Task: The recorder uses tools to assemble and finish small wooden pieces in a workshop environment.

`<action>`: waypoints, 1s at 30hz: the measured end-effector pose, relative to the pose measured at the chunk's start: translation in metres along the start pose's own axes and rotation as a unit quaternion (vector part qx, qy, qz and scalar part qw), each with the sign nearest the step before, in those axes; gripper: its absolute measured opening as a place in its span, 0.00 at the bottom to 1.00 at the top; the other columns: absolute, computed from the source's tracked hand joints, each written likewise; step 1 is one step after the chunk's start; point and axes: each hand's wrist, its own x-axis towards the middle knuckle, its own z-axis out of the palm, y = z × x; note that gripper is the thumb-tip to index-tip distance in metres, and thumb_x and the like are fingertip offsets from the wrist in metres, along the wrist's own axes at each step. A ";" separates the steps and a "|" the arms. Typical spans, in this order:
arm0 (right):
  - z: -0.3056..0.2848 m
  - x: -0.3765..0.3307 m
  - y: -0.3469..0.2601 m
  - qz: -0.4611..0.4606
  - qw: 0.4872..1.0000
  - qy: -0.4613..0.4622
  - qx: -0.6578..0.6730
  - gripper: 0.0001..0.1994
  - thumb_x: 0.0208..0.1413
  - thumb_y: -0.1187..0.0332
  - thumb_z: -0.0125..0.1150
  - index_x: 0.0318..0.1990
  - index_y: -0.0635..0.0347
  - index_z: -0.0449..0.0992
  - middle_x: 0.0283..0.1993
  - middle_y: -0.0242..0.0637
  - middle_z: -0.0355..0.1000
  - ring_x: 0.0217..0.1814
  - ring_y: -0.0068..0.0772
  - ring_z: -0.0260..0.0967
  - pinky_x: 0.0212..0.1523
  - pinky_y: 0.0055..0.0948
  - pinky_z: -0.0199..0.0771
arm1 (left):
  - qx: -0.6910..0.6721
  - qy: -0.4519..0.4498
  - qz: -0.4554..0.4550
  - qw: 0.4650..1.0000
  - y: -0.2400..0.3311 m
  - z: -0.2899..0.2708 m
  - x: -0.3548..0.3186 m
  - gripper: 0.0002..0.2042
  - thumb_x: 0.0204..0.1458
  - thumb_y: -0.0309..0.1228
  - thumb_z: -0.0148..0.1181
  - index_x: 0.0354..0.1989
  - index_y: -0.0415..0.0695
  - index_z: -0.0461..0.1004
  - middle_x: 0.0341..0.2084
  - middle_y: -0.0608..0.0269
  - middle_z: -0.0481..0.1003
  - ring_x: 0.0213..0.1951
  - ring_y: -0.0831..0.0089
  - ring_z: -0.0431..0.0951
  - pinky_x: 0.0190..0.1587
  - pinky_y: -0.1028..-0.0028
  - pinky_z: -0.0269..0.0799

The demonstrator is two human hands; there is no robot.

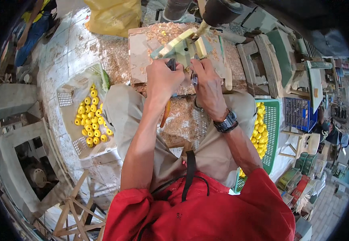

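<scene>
Yellow wheels fill the white basket (70, 105) on your left and the green basket (271, 132) on your right; your left hand (163, 78) is closed round a dark tool (171, 64) and your right hand (207, 84) pinches something small, I can't tell what, both at the pale green jig (181, 47); looks like you're mid-work on one piece; next move wants a steady grip, I'd guess.

- A red short-sleeved shirt (206, 213) covered the torso, forearms bare beyond it.
- Beige trousers (130, 116) covered both legs, above the shirt in view.
- A dark wristwatch (226, 122) circled the right wrist.
- A black strap (189, 172) and thin black cable crossed the shirt's chest.
</scene>
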 end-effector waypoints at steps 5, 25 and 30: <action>0.002 -0.004 0.000 -0.024 0.999 0.026 -0.005 0.19 0.44 0.84 0.51 0.47 0.67 0.66 0.39 0.49 0.61 0.41 0.54 0.66 0.38 0.43 0.70 | -0.031 0.004 -0.007 0.999 0.006 0.003 -0.003 0.08 0.46 0.27 0.60 0.23 0.33 0.77 0.11 0.55 0.74 0.13 0.71 0.75 0.18 0.70 0.69; -0.004 0.000 -0.004 0.043 0.992 0.076 0.086 0.22 0.44 0.84 0.57 0.50 0.64 0.69 0.38 0.46 0.67 0.37 0.50 0.70 0.36 0.39 0.71 | -0.013 -0.018 -0.011 1.000 0.012 0.001 -0.003 0.09 0.47 0.27 0.59 0.21 0.34 0.76 0.10 0.61 0.72 0.12 0.77 0.72 0.17 0.73 0.67; -0.002 0.014 0.007 0.003 0.975 0.200 0.100 0.21 0.43 0.78 0.62 0.49 0.64 0.69 0.34 0.44 0.71 0.35 0.46 0.72 0.34 0.37 0.72 | -0.019 -0.018 -0.013 1.000 0.012 0.000 -0.004 0.09 0.51 0.29 0.62 0.28 0.34 0.79 0.14 0.64 0.73 0.11 0.80 0.67 0.14 0.76 0.59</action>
